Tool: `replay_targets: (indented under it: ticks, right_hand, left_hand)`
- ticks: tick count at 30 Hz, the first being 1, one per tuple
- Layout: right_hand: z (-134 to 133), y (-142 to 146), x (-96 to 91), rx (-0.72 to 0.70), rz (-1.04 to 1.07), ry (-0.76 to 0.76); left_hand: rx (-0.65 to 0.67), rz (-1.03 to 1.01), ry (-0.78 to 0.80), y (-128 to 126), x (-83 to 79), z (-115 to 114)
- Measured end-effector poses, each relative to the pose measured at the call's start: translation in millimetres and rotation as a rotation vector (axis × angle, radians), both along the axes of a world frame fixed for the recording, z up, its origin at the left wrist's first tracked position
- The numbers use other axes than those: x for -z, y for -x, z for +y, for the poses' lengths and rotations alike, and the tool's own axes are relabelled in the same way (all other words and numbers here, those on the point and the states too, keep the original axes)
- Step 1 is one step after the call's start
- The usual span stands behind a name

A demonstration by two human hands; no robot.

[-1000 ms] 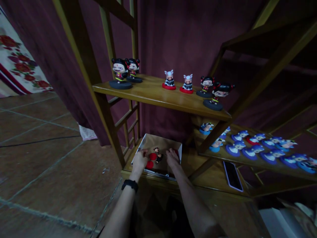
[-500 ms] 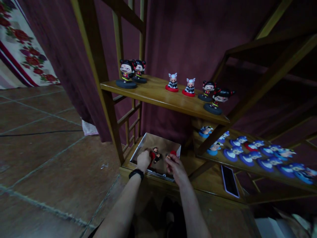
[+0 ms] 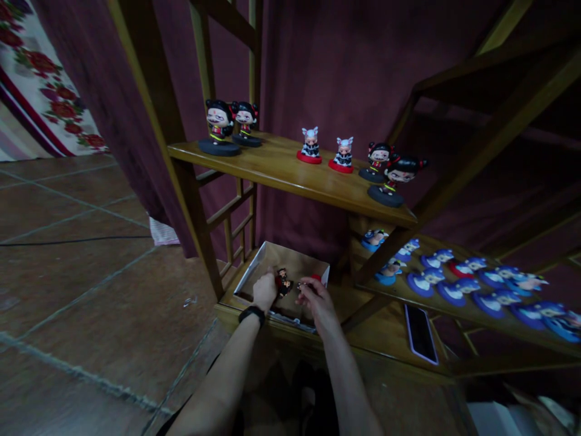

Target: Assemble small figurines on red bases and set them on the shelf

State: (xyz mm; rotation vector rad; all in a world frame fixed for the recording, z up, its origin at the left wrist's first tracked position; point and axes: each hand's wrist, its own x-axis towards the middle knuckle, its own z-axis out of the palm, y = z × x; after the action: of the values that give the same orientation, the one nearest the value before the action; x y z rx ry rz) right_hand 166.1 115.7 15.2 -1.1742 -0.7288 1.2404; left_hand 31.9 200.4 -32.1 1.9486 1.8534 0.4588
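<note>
Both my hands reach into an open cardboard box (image 3: 258, 266) on the bottom wooden shelf. My left hand (image 3: 264, 292), with a black wristband, is closed round a small red-based figurine (image 3: 283, 282) with black hair. My right hand (image 3: 316, 300) is closed round another small figurine (image 3: 313, 281) with a red base; most of it is hidden by my fingers. The box's inside is dim and its other contents are hard to make out.
The middle shelf (image 3: 290, 172) carries several big-headed figurines on dark and red bases. A lower shelf on the right holds several blue-based figurines (image 3: 458, 281). A phone (image 3: 420, 333) lies flat on the bottom shelf. Tiled floor, a dark curtain and a floral cloth are to the left.
Both hands have closed on figurines in the box and lifted slightly towards me. My head view shifted a little to the right and back.
</note>
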Motion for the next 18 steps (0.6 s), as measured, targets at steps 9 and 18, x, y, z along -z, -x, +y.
replay_targets:
  ticks: [9,18]
  right_hand:
    - [-1.8,-1.5,-10.6,0.076,0.038,-0.077]
    - [-2.8,13.3,-4.1,0.007,0.049,-0.097]
  left_hand:
    - [-0.247,-1.321,0.350,-3.6,-28.4,-25.0]
    - [-0.238,-1.863,0.754,-3.5,-47.2,-58.7]
